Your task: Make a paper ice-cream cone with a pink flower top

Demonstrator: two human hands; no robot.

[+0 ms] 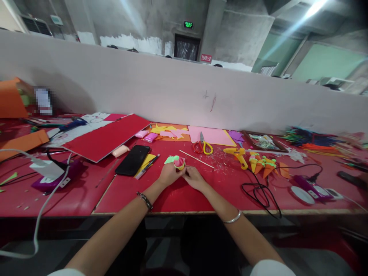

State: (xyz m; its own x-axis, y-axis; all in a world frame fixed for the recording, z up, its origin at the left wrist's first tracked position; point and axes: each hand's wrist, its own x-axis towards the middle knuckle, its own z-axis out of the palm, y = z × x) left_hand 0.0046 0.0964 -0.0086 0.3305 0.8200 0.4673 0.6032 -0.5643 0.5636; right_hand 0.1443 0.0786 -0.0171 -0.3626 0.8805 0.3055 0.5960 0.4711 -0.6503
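Observation:
A small craft ice-cream cone (179,163), with a pink top, a green ball and a yellow rim, stands upright between my hands. My left hand (169,174) is closed round its left side and hides the lower part. The fingers of my right hand (194,178) are bent together against its lower right side, meeting the left fingertips. Just behind the left hand lies a light green paper piece (169,159). A thin wooden stick (197,158) and red-and-yellow-handled scissors (203,145) lie beyond the hands.
Left of the hands are a black phone (132,160), a pen (147,167) and a red board (109,138). A yellow glue gun (237,156) with a looping cable (260,188) and several finished cones (263,165) lie right. A white partition (161,88) stands behind the red table (184,201).

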